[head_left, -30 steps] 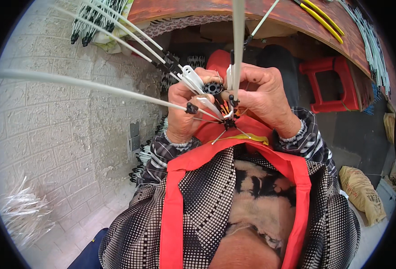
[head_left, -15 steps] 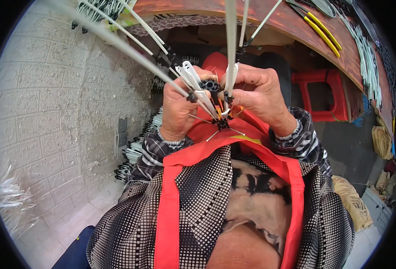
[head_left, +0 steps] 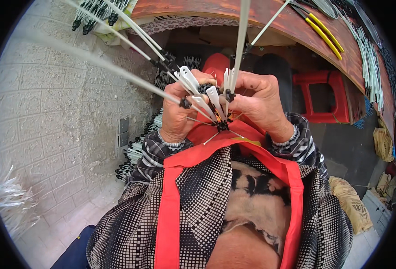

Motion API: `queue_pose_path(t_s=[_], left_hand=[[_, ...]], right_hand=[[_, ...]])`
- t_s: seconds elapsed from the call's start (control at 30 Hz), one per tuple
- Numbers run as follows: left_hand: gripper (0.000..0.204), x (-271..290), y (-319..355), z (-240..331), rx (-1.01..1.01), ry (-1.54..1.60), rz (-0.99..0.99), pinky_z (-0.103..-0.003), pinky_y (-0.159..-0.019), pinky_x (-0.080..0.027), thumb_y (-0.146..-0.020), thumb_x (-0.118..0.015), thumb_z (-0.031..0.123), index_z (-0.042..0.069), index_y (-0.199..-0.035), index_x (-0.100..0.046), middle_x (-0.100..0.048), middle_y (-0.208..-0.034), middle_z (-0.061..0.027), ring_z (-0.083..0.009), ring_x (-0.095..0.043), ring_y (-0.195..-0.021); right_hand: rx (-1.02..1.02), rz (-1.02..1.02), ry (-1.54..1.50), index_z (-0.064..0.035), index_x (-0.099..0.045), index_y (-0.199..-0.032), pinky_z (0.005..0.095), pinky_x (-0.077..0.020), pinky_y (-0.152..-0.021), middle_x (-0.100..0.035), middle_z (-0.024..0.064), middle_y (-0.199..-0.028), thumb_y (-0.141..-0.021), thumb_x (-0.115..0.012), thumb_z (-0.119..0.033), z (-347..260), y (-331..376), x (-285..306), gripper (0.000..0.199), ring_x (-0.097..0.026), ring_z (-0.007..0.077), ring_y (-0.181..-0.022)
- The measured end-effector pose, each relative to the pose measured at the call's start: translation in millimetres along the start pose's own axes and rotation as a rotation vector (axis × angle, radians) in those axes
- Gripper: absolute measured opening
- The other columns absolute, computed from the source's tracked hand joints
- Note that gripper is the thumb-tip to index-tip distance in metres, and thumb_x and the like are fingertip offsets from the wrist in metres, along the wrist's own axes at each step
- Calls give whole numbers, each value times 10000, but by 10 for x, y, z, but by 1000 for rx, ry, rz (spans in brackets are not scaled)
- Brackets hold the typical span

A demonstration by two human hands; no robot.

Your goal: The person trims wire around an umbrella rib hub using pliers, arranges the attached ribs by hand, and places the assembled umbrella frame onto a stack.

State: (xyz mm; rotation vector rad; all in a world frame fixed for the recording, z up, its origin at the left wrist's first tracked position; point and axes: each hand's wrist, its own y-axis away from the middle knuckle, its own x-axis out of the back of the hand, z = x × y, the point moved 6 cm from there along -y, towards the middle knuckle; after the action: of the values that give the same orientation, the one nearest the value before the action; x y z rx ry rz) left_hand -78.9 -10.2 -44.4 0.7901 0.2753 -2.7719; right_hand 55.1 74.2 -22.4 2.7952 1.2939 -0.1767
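Note:
An umbrella frame (head_left: 189, 80) stands between my hands, its long white ribs fanning up and outward past the far edge of the view. Flat white struts run down to a small black hub (head_left: 223, 126) near my apron. Behind the struts a black notched ring (head_left: 205, 88) sits between my fingertips, partly covered. My left hand (head_left: 176, 107) is closed round the left group of struts, several fingers hidden behind them. With thumb and bent fingers, my right hand (head_left: 263, 96) pinches the struts on the right side, beside a black rib joint (head_left: 229, 95).
Beyond my hands is a brown wooden table (head_left: 274, 13) with yellow-handled pliers (head_left: 325, 36) and bundled pale rods (head_left: 372, 67). A red stool (head_left: 321, 96) stands at the right, a white brick wall (head_left: 41, 112) at the left. More rib bundles (head_left: 137, 145) lie beside my left forearm.
A white strut from the right group now leans across the middle, covering part of the black ring. My hands stay close together in nearly the same place; the left ribs have shifted slightly.

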Motion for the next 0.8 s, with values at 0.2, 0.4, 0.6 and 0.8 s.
queue_pose_path(t_s=[0.2, 0.4, 0.6, 0.8], left_hand=[[323, 22, 12, -14, 5, 17, 32, -284, -842, -510, -761, -697, 5, -56, -1072, -633, -607, -1018, -86, -164, -607, -941], [313, 30, 53, -31, 54, -7, 97, -288, -870, -491, -829, -691, 47, -52, -1113, -602, -572, -1096, -92, -181, -581, -1008], [313, 3, 30, -8, -10, 22, -12, -282, -865, -495, -769, -672, 16, -55, -1071, -632, -575, -1083, -126, -185, -585, -995], [338, -10, 0, 13, 5, -86, 10, -276, -857, -469, -766, -685, 82, -52, -1071, -630, -565, -1083, -115, -192, -564, -1005]], right_hand=[[-1, 6, 60, 48, -682, -870, 206, -509, -618, -650, 12, -793, -744, -682, 71, 3, -24, -28, 128, -607, 57, -702], [9, 89, 118, 45, -679, -874, 197, -504, -611, -656, 3, -775, -763, -688, 46, 1, 10, -24, 112, -610, 49, -702], [51, 0, -101, 42, -671, -857, 191, -489, -596, -650, -7, -763, -764, -695, 26, 32, -27, -67, 97, -589, 35, -674], [86, 19, -50, 41, -669, -848, 199, -482, -595, -643, -7, -751, -743, -699, 25, 31, -33, -18, 110, -580, 38, -674]])
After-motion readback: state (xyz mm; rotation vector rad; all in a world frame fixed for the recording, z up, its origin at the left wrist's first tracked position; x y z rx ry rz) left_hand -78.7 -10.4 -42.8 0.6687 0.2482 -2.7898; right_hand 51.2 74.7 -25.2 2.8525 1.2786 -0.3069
